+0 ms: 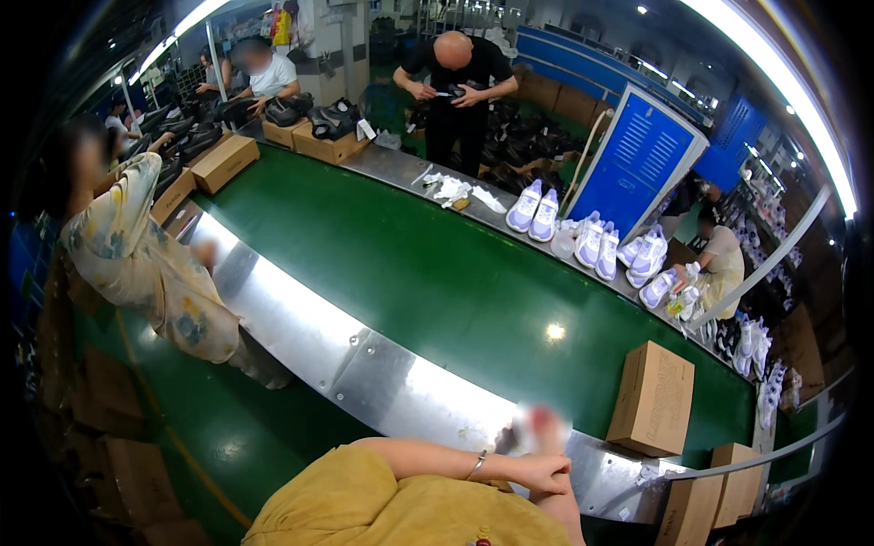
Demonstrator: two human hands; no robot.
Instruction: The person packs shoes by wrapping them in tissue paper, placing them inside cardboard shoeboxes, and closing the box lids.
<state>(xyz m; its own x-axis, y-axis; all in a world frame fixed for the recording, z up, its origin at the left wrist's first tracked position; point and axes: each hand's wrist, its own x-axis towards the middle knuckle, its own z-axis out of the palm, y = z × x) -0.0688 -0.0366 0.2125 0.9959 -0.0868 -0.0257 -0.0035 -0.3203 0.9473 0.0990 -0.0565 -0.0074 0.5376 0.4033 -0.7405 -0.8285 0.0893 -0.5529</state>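
Note:
My left hand [543, 474], with a bracelet on its wrist, is closed in front of my body. Its curled fingers rest against my right forearm [559, 511], and nothing shows in them. That forearm reaches up over the metal edge [414, 391] of the green conveyor belt [382, 246]. At its end my right hand [543, 431] is smeared by a blur with a reddish patch, so its fingers cannot be made out. Nearest to the right hand on the belt stands a closed brown cardboard box [651, 399].
More boxes [689, 512] stand at the lower right, beside a curved metal rail [774, 461]. White and lilac sneakers [596, 244] line the far ledge. A person in a patterned top [150, 246] stands at left; another in black [460, 77] stands beyond the belt.

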